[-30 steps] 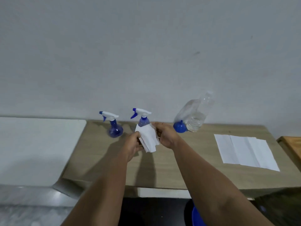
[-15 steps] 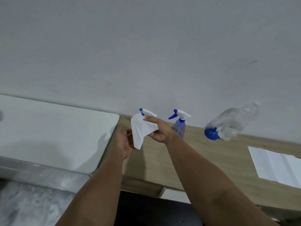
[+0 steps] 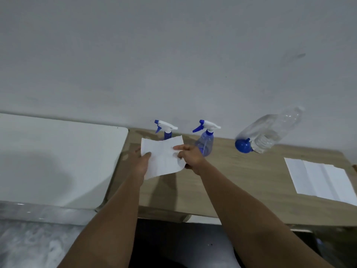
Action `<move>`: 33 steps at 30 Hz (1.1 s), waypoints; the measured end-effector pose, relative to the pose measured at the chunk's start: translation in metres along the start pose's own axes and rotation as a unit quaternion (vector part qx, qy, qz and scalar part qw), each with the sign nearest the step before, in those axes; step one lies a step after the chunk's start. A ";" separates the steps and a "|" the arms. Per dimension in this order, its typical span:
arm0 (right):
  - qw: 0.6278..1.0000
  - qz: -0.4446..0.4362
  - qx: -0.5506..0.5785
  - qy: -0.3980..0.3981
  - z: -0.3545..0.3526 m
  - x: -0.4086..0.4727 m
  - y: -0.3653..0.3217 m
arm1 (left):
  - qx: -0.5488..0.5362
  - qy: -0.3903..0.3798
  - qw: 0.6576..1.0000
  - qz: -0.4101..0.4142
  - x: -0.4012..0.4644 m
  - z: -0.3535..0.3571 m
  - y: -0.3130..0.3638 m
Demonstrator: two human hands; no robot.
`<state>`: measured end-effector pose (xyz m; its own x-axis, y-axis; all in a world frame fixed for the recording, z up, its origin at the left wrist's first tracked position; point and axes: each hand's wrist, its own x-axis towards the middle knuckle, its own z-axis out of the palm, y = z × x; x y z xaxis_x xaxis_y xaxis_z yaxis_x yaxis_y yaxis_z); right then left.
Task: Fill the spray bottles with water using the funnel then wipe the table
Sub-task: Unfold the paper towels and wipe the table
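Observation:
A white paper towel (image 3: 163, 156) is spread open between both hands above the left end of the wooden table (image 3: 241, 180). My left hand (image 3: 141, 161) pinches its left edge and my right hand (image 3: 191, 156) grips its right edge. Two blue spray bottles with white triggers stand at the back by the wall: one (image 3: 166, 129) partly hidden behind the towel, the other (image 3: 205, 139) just right of my right hand. A blue funnel (image 3: 243, 145) lies next to a clear plastic water bottle (image 3: 270, 130).
More white paper towels (image 3: 320, 179) lie flat on the table's right side. A white surface (image 3: 58, 159) adjoins the table on the left. A grey wall rises directly behind the bottles.
The folded towel has been opened out flat between both hands. The view has shifted back to the right, bringing the spare towels further into view.

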<state>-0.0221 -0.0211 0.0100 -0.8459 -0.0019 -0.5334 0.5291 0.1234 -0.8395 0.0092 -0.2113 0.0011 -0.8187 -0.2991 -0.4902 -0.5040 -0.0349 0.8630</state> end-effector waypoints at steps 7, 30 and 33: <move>0.989 -0.036 -0.129 0.067 0.023 0.031 0.072 | 0.294 0.102 0.941 0.133 0.054 -0.017 -0.044; 0.770 -0.207 -0.603 0.018 0.058 0.067 0.129 | 0.694 -0.046 0.635 0.335 0.093 -0.016 -0.114; 0.766 -0.210 -0.607 0.023 0.046 0.070 0.132 | 0.687 -0.048 0.635 0.350 0.090 -0.005 -0.113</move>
<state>-0.0082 -0.0503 -0.1432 -0.9405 -0.2630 -0.2150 -0.2196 0.9537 -0.2057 -0.0063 -0.2395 -0.1400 -0.9540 0.2793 -0.1085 0.2826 0.9591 -0.0160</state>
